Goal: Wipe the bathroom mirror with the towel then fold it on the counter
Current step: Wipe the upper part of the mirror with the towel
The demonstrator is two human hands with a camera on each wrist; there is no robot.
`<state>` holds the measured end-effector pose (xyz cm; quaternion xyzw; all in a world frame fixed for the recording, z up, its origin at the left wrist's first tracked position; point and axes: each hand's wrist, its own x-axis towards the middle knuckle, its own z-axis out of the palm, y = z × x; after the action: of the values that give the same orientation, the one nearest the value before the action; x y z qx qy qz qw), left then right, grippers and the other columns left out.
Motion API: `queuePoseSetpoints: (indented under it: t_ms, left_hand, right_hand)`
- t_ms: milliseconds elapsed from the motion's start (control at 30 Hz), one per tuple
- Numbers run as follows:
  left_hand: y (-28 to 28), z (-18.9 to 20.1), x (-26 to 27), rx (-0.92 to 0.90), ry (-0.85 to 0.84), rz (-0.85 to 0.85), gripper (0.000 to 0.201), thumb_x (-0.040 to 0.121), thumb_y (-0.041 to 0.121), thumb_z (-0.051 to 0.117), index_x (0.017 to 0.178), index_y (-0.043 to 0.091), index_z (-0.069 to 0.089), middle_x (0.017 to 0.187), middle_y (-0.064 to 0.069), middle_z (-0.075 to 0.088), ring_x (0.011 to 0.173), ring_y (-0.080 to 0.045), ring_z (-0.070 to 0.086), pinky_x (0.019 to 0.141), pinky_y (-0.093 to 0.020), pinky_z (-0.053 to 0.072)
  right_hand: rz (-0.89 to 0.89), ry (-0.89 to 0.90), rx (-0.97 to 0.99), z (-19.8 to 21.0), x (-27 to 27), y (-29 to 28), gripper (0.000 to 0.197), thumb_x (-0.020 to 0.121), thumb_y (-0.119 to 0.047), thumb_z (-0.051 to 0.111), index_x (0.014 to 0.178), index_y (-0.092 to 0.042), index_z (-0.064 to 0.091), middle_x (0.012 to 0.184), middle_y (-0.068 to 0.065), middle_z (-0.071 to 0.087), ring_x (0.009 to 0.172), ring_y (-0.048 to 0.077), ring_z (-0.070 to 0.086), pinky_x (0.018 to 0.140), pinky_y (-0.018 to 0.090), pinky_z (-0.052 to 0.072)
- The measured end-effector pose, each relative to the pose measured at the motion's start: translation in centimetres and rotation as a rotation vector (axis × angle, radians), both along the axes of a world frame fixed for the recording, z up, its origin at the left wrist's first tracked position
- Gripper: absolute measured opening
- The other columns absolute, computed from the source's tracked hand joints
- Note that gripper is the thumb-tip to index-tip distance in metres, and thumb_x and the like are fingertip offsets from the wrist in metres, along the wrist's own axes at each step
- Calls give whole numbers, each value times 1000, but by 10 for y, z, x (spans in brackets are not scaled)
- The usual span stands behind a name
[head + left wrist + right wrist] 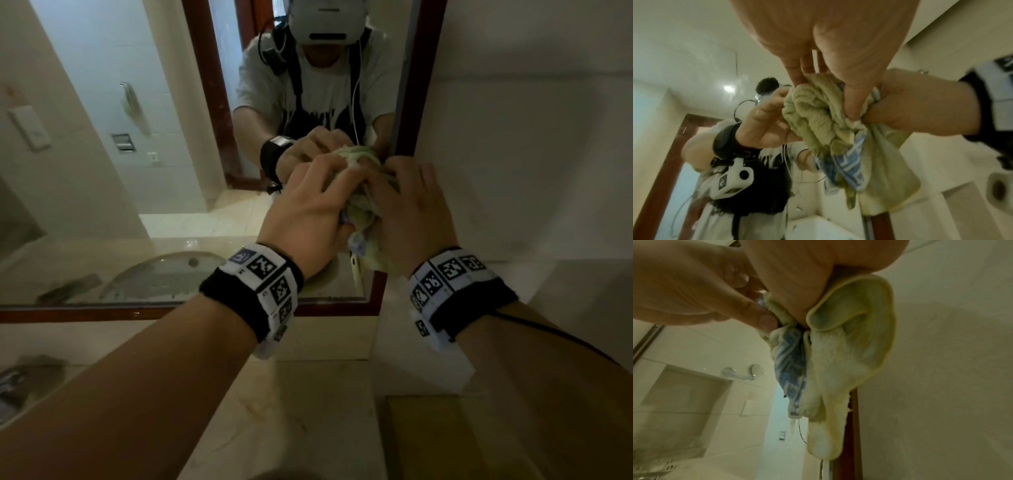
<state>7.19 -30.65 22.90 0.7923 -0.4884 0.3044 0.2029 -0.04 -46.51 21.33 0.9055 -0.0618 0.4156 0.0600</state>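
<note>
A bunched pale green towel (363, 209) with a blue patterned band is pressed against the mirror (137, 144), close to its dark red frame (409, 102) on the right. My left hand (329, 185) grips the towel's left side, fingers curled over the top. My right hand (407, 192) grips its right side. In the left wrist view my thumb digs into the towel (818, 123), with my right hand (920, 110) clutching it from the right. In the right wrist view the towel's loose end (849, 356) hangs below both hands. The beige counter (291, 411) lies beneath my forearms.
The glass reflects me, a sink basin (164, 274) and a tiled room. A cream tiled wall (531, 144) stands right of the frame. A dark object (24, 380) lies at the counter's left edge. A yellowish block (428, 442) sits at lower right.
</note>
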Motion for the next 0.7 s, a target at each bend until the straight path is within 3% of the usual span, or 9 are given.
queuePoseSetpoints:
  t_ms: [67,233,300,433,533,700]
  left_hand:
    - [-2,-6,3,-20,-22,33,57,86,38,66,138,20,53,136,-9,52,117,-34,52,90,-48,53]
    - [-4,-36,6,-16,-21,98,57,86,36,65,141,22,55,139,-5,53,120,-30,53,90,-45,55]
    - [-3,-60,6,5,-9,102,56,83,32,69,137,20,58,138,-7,55,117,-32,55,88,-44,55]
    - [0,-131,2,113,10,78,48,84,23,72,131,16,63,133,-12,58,110,-35,56,88,-45,53]
    - [-3,-161,8,34,7,22,44,82,14,73,126,10,68,130,-15,61,112,-36,59,99,-43,49]
    - [-3,-209,5,19,95,-6,35,89,13,63,123,11,70,129,-14,64,115,-33,61,96,-44,53]
  right_hand:
    - [39,-37,-6,-7,3,-3,49,91,-22,47,139,-13,56,117,15,57,96,34,51,81,38,47]
    - [79,-63,-44,-32,7,-4,49,90,-17,51,139,-7,56,117,15,60,94,32,52,74,35,47]
    - [81,-3,-58,-52,5,-5,50,90,-16,52,139,-7,55,118,13,60,95,31,52,75,35,47]
    - [107,221,-18,-118,-7,1,57,89,-13,34,144,-5,48,122,13,58,94,33,52,77,42,51]
    - [120,201,60,-145,-4,1,61,86,-16,33,143,-3,50,121,15,59,92,34,53,76,43,50]
    - [109,283,10,-189,-8,2,49,96,-10,36,141,-5,53,115,13,61,90,34,54,73,46,52]
